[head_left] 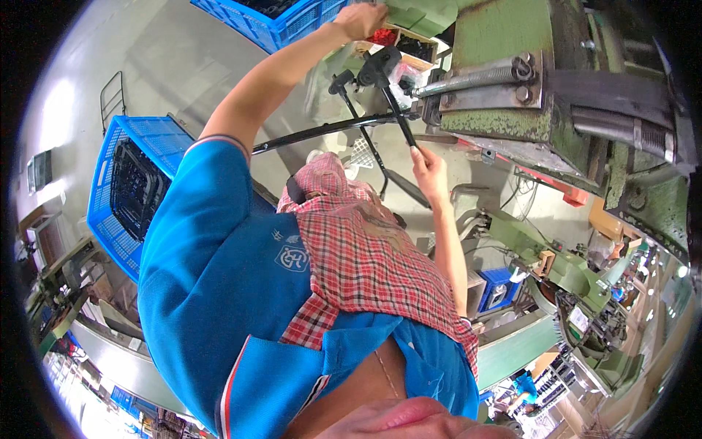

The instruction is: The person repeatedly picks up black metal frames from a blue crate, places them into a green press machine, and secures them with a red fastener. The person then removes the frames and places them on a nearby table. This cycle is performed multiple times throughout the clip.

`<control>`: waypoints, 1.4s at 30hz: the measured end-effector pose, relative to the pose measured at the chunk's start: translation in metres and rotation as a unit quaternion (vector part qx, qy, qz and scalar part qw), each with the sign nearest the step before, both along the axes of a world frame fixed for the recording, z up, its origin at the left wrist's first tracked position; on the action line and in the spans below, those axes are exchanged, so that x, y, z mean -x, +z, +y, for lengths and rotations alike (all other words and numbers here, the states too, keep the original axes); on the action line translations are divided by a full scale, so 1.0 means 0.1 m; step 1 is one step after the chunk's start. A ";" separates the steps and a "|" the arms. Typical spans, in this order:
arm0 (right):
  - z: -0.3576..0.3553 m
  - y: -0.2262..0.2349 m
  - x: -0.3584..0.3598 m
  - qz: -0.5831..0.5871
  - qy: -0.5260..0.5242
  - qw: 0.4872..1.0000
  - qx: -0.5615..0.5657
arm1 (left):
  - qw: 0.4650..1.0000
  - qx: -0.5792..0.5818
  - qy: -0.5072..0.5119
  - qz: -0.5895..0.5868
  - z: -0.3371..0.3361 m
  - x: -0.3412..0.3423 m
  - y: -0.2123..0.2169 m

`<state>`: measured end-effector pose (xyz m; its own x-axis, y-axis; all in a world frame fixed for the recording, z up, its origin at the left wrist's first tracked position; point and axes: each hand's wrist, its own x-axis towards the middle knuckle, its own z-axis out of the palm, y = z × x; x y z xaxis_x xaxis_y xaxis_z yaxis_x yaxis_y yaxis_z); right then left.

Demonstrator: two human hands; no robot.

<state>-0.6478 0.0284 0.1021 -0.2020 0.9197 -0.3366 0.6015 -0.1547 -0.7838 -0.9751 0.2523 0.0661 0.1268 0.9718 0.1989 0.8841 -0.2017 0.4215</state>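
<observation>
A black tubular metal frame (pixel 400 117) with chunky black joint ends stands in front of me, beside the green machine (pixel 504 110). My right hand (pixel 429 172) is closed around one of its tubes, below the joint end. Up at the top, my left arm reaches to a divided wooden parts box (pixel 423 64) holding red pieces (pixel 382 36) and black pieces (pixel 415 48). My left hand (pixel 360 20) is at the box's near left corner, its fingers curled; whatever lies in them is hidden.
A blue plastic crate (pixel 281 29) stands at the top left. Another blue crate (pixel 150 132) with black parts is by my left side. Metal rods and a spring (pixel 475 79) jut from the green machine on the right. A smaller blue bin (pixel 499 287) sits beyond my right forearm.
</observation>
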 end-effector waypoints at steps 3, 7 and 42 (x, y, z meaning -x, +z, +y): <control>0.04 0.13 0.03 -0.045 0.026 0.999 0.015 | 0.986 -0.074 -0.045 -0.143 -0.53 0.12 0.31; 0.01 -0.01 -0.02 -0.001 0.001 1.000 -0.014 | 0.970 -0.069 -0.129 -0.194 -1.55 -0.27 0.69; 0.15 0.06 -0.07 0.074 0.033 0.995 0.053 | 0.974 0.219 0.012 -0.048 -2.87 -0.06 0.31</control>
